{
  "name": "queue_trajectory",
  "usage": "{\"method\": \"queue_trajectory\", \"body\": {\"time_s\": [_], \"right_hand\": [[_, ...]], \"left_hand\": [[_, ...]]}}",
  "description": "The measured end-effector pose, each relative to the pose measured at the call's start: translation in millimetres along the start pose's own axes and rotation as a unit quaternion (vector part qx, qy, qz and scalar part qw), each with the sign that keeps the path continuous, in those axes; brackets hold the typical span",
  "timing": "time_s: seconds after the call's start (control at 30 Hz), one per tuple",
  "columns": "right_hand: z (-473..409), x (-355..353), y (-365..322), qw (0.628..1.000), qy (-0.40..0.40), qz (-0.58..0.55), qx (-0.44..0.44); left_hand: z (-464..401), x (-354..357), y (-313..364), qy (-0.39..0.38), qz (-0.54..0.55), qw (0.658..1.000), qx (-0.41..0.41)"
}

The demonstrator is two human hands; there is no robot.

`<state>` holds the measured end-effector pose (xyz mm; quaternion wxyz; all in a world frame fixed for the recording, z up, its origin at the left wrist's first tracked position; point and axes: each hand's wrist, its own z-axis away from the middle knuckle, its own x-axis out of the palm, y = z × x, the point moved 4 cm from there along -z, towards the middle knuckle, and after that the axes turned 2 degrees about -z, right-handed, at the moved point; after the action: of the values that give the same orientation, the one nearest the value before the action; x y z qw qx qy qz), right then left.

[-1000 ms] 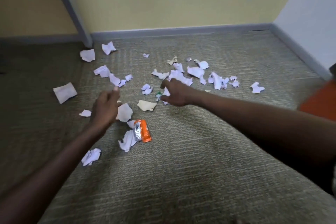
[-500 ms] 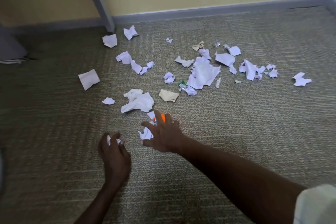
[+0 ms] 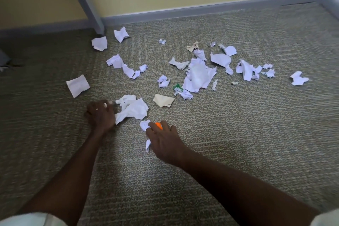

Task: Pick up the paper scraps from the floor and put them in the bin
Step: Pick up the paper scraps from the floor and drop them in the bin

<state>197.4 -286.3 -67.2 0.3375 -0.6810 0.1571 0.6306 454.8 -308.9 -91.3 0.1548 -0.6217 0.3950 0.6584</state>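
Several white paper scraps lie scattered over the carpet, the biggest sheet (image 3: 199, 77) in the middle. My left hand (image 3: 100, 115) is curled, with small white bits showing between its fingers, and it touches the left edge of a crumpled white paper (image 3: 134, 109). My right hand (image 3: 163, 139) lies over an orange wrapper (image 3: 158, 126). Its fingers curl down onto a white scrap (image 3: 145, 124), and more paper pokes out under the palm. No bin is in view.
A tan scrap (image 3: 163, 100) and a green wrapper (image 3: 177, 89) lie just beyond my hands. A grey furniture leg (image 3: 88, 5) stands at the back left by the grey baseboard (image 3: 201, 10). A square white paper (image 3: 78, 86) lies left.
My left hand has moved forward from near my body to the crumpled white paper. My right hand has stayed over the orange wrapper and closed down on the scraps there.
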Motion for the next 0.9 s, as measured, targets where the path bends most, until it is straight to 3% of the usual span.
{"method": "queue_trajectory", "body": {"time_s": [0.13,0.33,0.43,0.57,0.67,0.8,0.9], "right_hand": [[-3.4,-5.1,1.5,0.996,-0.067,-0.053,0.009],[-7.5,-10.1,2.5,0.996,-0.062,-0.060,0.016],[-8.5,-7.5,5.2,0.996,-0.051,-0.075,0.011],[-7.5,-5.0,7.1,0.998,-0.012,-0.053,0.004],[-4.7,0.3,10.0,0.998,0.015,-0.058,-0.012],[-3.2,7.1,14.5,0.996,0.023,-0.059,-0.058],[8.9,-1.9,15.1,0.988,0.083,-0.084,-0.102]], "left_hand": [[4.4,6.3,-15.9,0.006,0.011,0.999,0.053],[-14.5,-13.2,0.7,0.020,0.129,0.991,-0.037],[-17.2,-18.3,39.2,0.035,0.151,0.985,0.071],[-0.4,3.3,71.3,-0.058,0.068,0.978,0.189],[32.4,13.7,81.2,-0.112,0.038,0.971,0.210],[57.4,19.3,69.6,-0.081,-0.027,0.968,0.237],[75.0,8.3,72.2,-0.044,0.002,0.968,0.249]]}}
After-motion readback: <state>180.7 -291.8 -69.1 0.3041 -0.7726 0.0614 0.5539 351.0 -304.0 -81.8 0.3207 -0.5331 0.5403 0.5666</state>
